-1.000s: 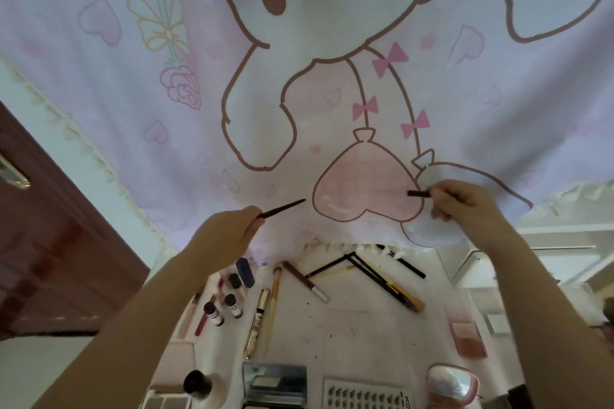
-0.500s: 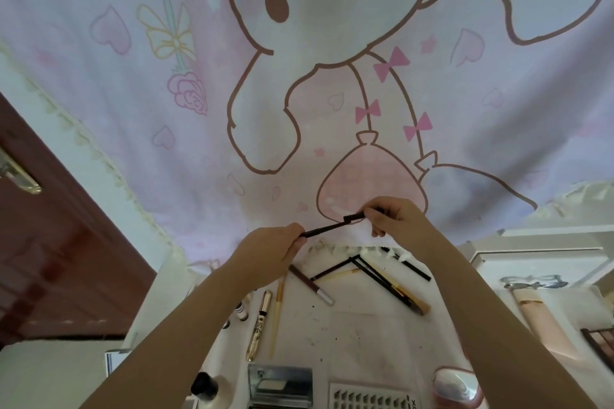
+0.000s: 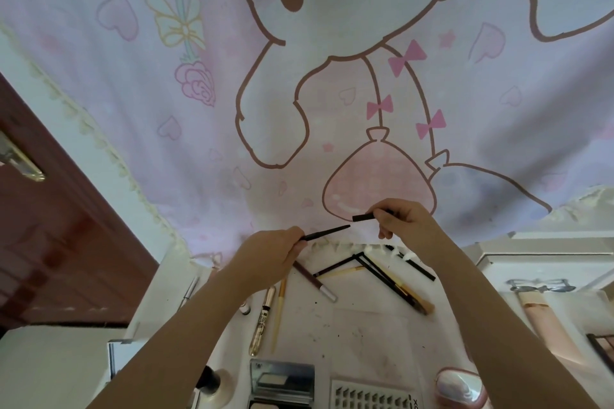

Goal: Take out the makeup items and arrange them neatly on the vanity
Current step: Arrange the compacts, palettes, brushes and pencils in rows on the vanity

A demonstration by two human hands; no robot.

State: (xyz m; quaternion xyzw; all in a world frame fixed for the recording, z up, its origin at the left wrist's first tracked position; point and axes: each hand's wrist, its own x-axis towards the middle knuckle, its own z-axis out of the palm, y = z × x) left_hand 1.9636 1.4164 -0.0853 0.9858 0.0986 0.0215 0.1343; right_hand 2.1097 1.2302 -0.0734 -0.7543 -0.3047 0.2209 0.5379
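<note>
Two hands met above the desk (image 3: 365,325). Our left hand (image 3: 265,257) pinched a thin dark liner pencil (image 3: 327,232) by its rear end, fingers curled round it, tapered tip aimed up and to the right. Our right hand (image 3: 403,222) pinched the small black cap (image 3: 363,217) between thumb & forefinger, open end facing the tip — the two just apart, not touching. We judged the pair was lined up this way so the cap could slide on axially; capping looked like the step in hand, prob. before laying the pencil down w/ the rest.

Below, the desk was white and scuffed, speckled w/ dark crumbs. Slim sticks lay fanned near the back edge: a maroon pencil (image 3: 314,280) with a silver end, black pencils (image 3: 388,279) crossing, a wooden-tipped one (image 3: 422,304). A glossy gold mascara tube (image 3: 262,320) and a pale brush handle (image 3: 279,315) lay side by side nearer us. At the front edge sat a mirrored compact (image 3: 282,382), a lash tray (image 3: 372,397) and a rounded pink case (image 3: 460,388). Behind hung a soft pink cartoon-print cloth (image 3: 199,109) — thin fabric, frilled hem touching the desk's back.
</note>
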